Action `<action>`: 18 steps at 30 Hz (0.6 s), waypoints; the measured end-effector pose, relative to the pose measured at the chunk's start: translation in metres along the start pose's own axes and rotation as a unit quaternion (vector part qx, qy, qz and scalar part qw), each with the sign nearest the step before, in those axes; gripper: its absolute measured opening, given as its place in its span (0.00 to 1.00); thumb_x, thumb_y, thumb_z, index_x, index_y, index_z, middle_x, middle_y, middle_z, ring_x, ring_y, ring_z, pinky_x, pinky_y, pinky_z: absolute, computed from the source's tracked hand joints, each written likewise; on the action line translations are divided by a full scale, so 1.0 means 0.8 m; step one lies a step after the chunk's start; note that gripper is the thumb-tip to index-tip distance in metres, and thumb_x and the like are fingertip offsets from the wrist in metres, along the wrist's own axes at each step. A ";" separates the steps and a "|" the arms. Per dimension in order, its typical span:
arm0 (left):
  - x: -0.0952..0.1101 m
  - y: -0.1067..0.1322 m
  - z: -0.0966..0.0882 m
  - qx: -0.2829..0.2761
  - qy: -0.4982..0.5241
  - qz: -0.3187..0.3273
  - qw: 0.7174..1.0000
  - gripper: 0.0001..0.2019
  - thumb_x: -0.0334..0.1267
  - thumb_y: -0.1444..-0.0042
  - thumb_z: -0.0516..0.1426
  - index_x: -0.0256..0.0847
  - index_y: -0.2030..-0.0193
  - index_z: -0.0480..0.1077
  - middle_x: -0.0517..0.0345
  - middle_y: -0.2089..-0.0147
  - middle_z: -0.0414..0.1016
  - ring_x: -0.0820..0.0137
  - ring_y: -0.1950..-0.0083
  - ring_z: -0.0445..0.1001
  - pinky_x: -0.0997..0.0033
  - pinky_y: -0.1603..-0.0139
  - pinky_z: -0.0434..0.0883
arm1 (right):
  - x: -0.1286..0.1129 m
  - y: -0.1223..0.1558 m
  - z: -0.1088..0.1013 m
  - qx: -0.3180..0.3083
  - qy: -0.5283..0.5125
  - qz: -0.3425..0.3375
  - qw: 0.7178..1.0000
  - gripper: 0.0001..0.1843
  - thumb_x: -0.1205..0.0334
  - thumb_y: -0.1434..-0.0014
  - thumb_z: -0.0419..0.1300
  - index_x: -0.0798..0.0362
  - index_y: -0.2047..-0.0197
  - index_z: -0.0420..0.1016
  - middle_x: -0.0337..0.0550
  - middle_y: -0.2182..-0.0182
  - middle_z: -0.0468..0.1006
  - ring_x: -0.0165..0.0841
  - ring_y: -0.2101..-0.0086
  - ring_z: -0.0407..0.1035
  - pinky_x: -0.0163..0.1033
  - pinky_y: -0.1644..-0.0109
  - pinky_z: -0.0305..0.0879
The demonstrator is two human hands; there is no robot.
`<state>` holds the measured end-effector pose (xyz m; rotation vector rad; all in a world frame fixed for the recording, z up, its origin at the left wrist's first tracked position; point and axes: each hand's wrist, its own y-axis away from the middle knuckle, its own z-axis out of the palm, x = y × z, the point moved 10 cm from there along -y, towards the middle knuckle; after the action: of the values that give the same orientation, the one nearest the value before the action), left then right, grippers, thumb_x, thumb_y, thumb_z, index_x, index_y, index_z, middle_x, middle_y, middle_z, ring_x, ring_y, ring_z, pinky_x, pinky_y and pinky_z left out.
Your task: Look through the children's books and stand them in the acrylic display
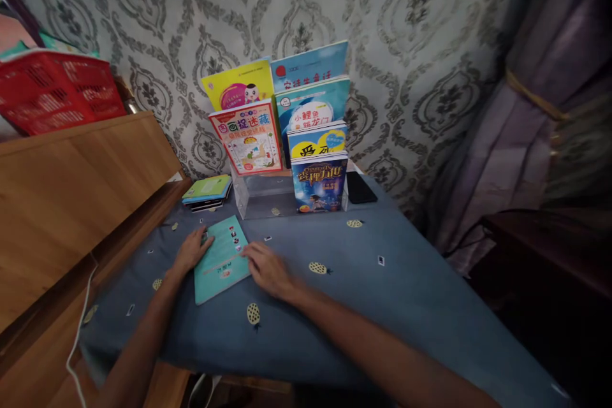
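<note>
A thin teal book (220, 260) lies flat on the blue patterned tablecloth (382, 287). My left hand (192, 250) rests on the book's left edge, fingers curled round it. At the book's right edge my right hand (266, 268) touches it with its fingers bent. Behind the book, a clear tiered stand (261, 194) holds several upright children's books (282, 121); its front left slot is bare.
A small stack of books (208, 192) lies left of the stand, and a black phone (360, 189) to its right. A wooden cabinet (71, 191) with a red basket (57, 90) is at left. A dark curtain (526, 140) hangs at right.
</note>
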<state>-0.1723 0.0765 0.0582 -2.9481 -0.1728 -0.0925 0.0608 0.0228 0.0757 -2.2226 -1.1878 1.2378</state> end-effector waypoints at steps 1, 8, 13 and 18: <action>-0.007 -0.005 0.006 -0.014 -0.001 -0.003 1.000 0.25 0.46 0.33 0.47 0.34 0.35 0.63 0.42 0.35 0.69 0.57 0.36 0.69 0.58 0.37 0.66 | -0.018 0.002 0.007 -0.029 0.018 -0.037 0.999 0.13 0.75 0.39 0.53 0.53 0.55 0.73 0.48 0.55 0.77 0.37 0.53 0.70 0.42 0.46 0.67; 0.036 0.025 -0.014 -0.009 -0.130 -0.004 0.992 0.24 0.51 0.32 0.46 0.37 0.42 0.71 0.42 0.48 0.77 0.55 0.47 0.77 0.61 0.47 0.71 | -0.102 0.028 0.031 -0.144 0.115 -0.215 0.959 0.08 0.67 0.36 0.57 0.56 0.54 0.73 0.49 0.53 0.79 0.38 0.53 0.68 0.43 0.49 0.65; 0.105 0.070 -0.025 -0.051 -0.181 0.001 0.982 0.22 0.53 0.32 0.45 0.40 0.51 0.72 0.45 0.57 0.79 0.57 0.57 0.80 0.67 0.62 0.70 | -0.123 0.034 0.027 -0.138 0.122 -0.237 0.954 0.08 0.66 0.36 0.57 0.54 0.55 0.75 0.45 0.52 0.79 0.37 0.53 0.67 0.42 0.49 0.64; 0.159 0.091 -0.003 -0.106 -0.082 0.080 0.988 0.17 0.48 0.32 0.47 0.41 0.57 0.72 0.51 0.66 0.78 0.61 0.65 0.78 0.66 0.66 0.67 | -0.127 0.028 0.014 -0.118 0.123 -0.231 0.958 0.08 0.67 0.35 0.56 0.56 0.56 0.75 0.48 0.54 0.78 0.38 0.53 0.66 0.44 0.48 0.63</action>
<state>-0.0375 0.0187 0.0564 -3.1683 0.0565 0.1654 0.0351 -0.0729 0.1102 -2.0040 -1.6911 0.6450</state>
